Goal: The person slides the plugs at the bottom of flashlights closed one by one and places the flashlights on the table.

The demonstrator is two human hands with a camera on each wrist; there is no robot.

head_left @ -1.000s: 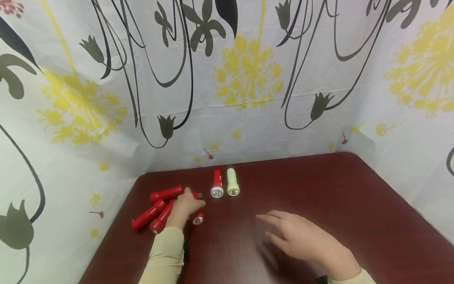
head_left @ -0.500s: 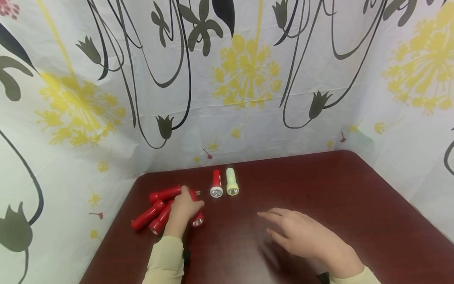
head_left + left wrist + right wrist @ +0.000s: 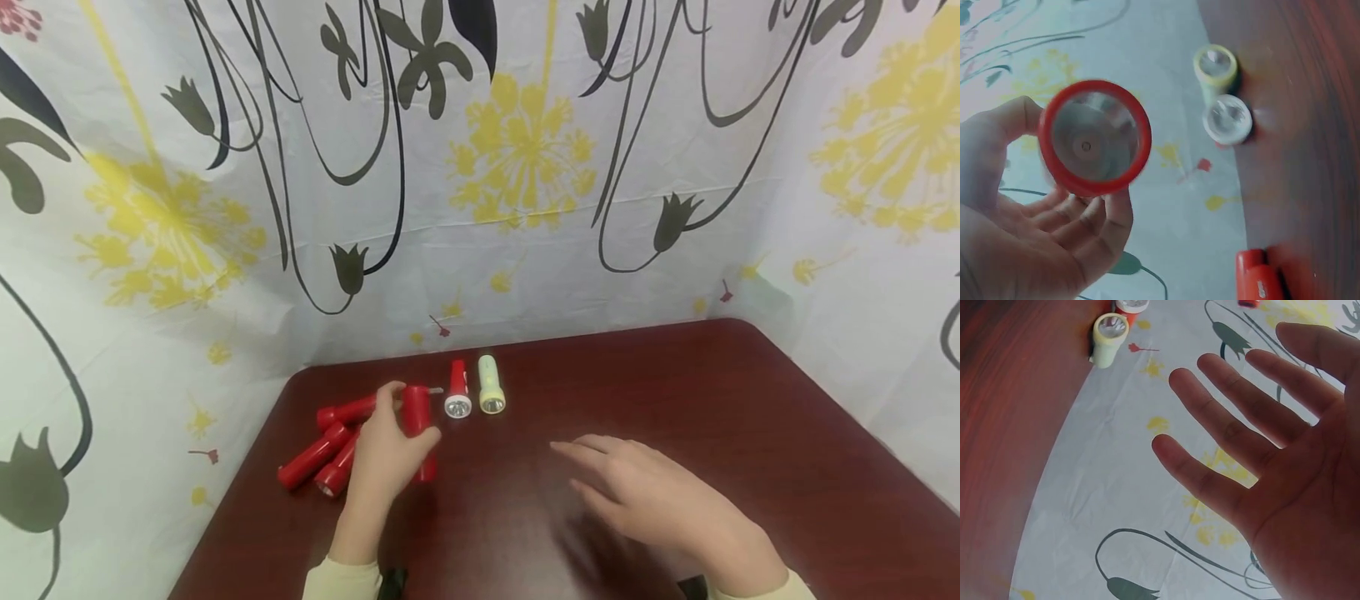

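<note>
My left hand (image 3: 390, 450) grips a red flashlight (image 3: 417, 412) between thumb and fingers, with plug prongs jutting from its far end. In the left wrist view, its round lens (image 3: 1094, 136) with a red rim faces the camera, and the fingers curl round the body. To the left of that hand lie several more red flashlights (image 3: 311, 457), partly covered by it. My right hand (image 3: 660, 500) hovers over the right half of the table, fingers spread and nothing held; the right wrist view shows its palm (image 3: 1310, 487).
Toward the back edge of the dark red table (image 3: 637, 383), a red flashlight with a white head (image 3: 458, 390) stands beside a pale green-yellow flashlight (image 3: 491, 385). A white patterned cloth (image 3: 525, 275) hangs behind and at both sides.
My left hand has lifted the red flashlight off the pile and shifted it slightly right, turning it more upright. My right hand has moved only slightly.
</note>
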